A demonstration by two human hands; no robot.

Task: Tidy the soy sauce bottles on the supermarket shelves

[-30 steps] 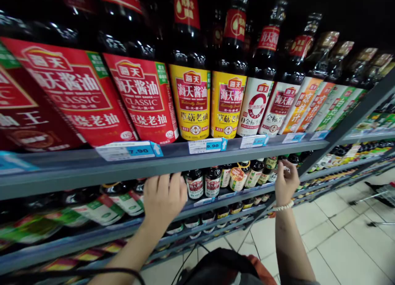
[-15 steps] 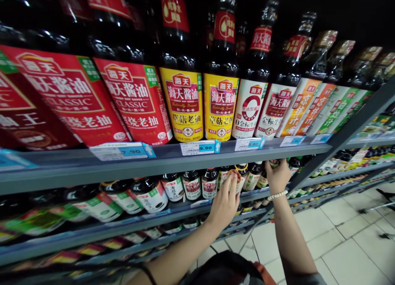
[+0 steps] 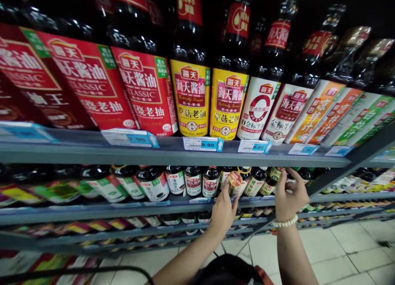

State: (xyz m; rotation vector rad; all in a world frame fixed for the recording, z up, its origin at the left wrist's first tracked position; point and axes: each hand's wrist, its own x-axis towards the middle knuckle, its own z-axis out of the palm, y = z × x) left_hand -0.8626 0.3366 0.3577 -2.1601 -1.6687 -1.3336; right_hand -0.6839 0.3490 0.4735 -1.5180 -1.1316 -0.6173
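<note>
My left hand (image 3: 222, 213) is at the second shelf, its fingers stretched up and its fingertips touching the lower part of a soy sauce bottle (image 3: 245, 182). A round orange-red tag (image 3: 235, 179) hangs on the front of that bottle. Further right, my right hand (image 3: 291, 196), with a pale bead bracelet (image 3: 285, 222) at the wrist, is raised with thumb and forefinger apart. Its fingertips are close beside a dark bottle with a green-yellow label (image 3: 275, 173); I cannot tell whether they touch it. Nothing shows between its fingers.
Large soy sauce bottles (image 3: 190, 100) line the top shelf, above price tags (image 3: 203, 144) on its edge (image 3: 173, 156). This edge overhangs the second row. A slanting grey post (image 3: 335, 180) stands right of my right hand. Lower shelves and a tiled floor (image 3: 324, 246) lie below.
My right hand has drawn back from among the bottles, fingers now in view. My left hand has slid lower on the tagged bottle, uncovering the tag. The view has shifted slightly.
</note>
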